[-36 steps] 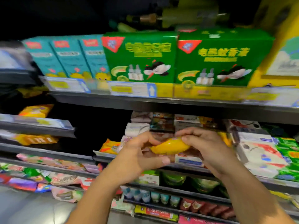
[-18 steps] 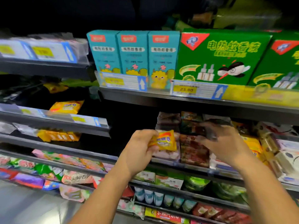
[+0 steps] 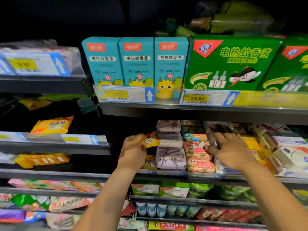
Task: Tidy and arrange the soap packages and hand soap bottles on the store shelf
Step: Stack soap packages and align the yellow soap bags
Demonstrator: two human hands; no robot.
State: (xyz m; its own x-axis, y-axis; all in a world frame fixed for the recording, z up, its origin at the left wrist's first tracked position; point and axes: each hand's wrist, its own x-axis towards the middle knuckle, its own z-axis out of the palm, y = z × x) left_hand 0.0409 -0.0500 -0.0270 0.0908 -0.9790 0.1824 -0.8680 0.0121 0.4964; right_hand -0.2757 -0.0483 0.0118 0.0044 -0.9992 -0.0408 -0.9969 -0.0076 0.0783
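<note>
Yellow sulfur soap pkt pinched in L hand, above its twin pkt at soap shelf left end. R hand flat, fingers spread by red packs, gripping nothing. Risk: shoving pkt in sideways could topple lavender stack alongside.

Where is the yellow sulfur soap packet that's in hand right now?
Head view, center: the yellow sulfur soap packet is pinched in the left hand, just left of the stacked lavender soap packages, above another yellow packet.
</note>
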